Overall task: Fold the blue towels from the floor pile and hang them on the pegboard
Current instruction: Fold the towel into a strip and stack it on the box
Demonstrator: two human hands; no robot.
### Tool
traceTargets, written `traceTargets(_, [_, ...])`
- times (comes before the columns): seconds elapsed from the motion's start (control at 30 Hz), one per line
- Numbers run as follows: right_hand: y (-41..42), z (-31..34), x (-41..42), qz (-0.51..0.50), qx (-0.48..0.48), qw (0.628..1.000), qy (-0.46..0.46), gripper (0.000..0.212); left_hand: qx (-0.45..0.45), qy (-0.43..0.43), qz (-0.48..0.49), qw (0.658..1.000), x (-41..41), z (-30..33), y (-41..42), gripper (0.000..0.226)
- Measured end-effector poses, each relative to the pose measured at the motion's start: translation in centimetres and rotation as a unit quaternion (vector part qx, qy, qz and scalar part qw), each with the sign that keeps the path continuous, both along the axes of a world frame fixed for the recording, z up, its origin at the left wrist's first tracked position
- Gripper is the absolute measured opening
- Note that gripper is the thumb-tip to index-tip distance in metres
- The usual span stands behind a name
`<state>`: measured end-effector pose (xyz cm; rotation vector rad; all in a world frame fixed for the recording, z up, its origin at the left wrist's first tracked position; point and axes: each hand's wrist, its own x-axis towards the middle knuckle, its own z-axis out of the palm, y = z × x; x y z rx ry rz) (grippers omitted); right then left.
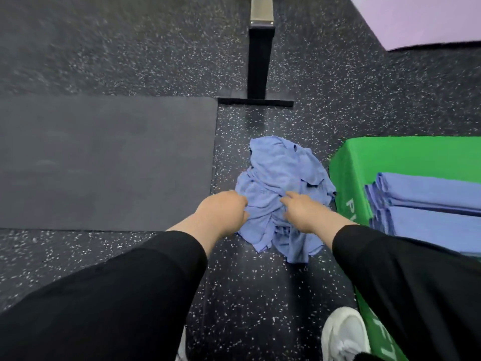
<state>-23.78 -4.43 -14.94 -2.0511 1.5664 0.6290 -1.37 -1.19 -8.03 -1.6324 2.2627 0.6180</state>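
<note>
With both arms reaching forward and down, I have my left hand (223, 208) curled into the near-left edge of the pile of blue towels (282, 188) on the speckled floor (109, 61), gripping cloth. My right hand (303, 209) pinches a fold nearer the middle. The heap runs lengthwise away from me, just left of the green box (348, 173) with folded towels (426, 201).

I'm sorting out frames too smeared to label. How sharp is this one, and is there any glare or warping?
Head view: the speckled floor at the top is streaked with motion blur; the towel pile, left hand and right hand are softer but readable. Lighting is even, with a faint sheen on the floor by the black post. Wide-angle bending shows at the green box.
</note>
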Motion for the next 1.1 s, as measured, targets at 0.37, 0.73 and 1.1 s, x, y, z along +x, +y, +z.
traceTargets(0.37, [-2.8, -4.8, 1.3, -0.038, -0.079, 0.996, 0.014, 0.011, 0.007, 0.031, 0.034, 0.999, -0.3, -3.6, -2.2, 0.031])
traceTargets(0.73, [-5.8, 11.1, 0.7, -0.276, -0.235, 0.896, -0.257, 0.026, -0.077, 0.136, 0.118, 0.981, -0.9, 5.7, -3.1, 0.03])
traceTargets(1.1, [4.4, 32.5, 1.3, -0.204, -0.329, 0.84, -0.381, 0.021, -0.119, 0.375, 0.235, 0.889, -2.3, 22.4, 5.5, 0.03])
